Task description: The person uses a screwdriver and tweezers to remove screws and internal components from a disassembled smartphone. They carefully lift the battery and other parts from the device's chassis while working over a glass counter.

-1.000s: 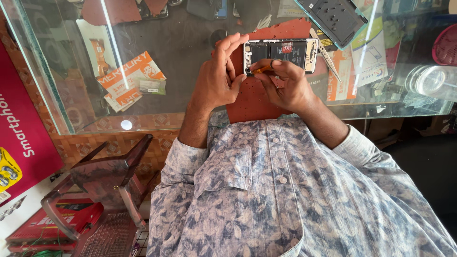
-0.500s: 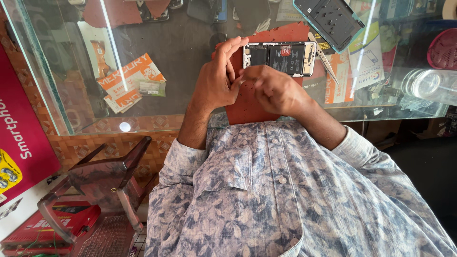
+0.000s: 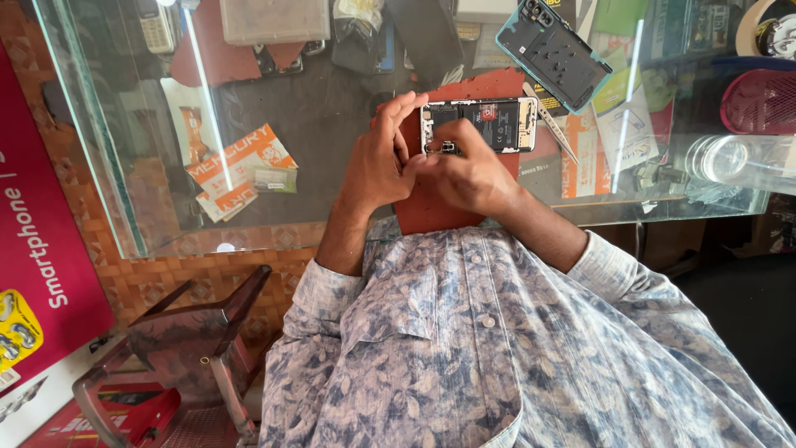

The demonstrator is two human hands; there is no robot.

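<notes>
An opened smartphone (image 3: 497,120) with its back removed lies on a red mat (image 3: 431,216) on the glass counter (image 3: 332,124), showing the battery and boards. My left hand (image 3: 377,166) grips the phone's left end between thumb and forefinger. My right hand (image 3: 468,174) rests over the phone's near-left corner with its fingertips pinched together on the exposed board. What they pinch is hidden.
Metal tweezers (image 3: 551,124) lie at the phone's right end. A teal phone back cover (image 3: 554,51) sits farther back, and orange printed cards (image 3: 240,170) lie under the glass at left. A clear tape roll (image 3: 730,158) and a red basket (image 3: 763,99) are at right. A brown plastic chair (image 3: 191,340) stands at lower left.
My right hand held a small orange item over the phone's left end a second ago. It has since closed down over that corner and the item is hidden. The left hand keeps its grip.
</notes>
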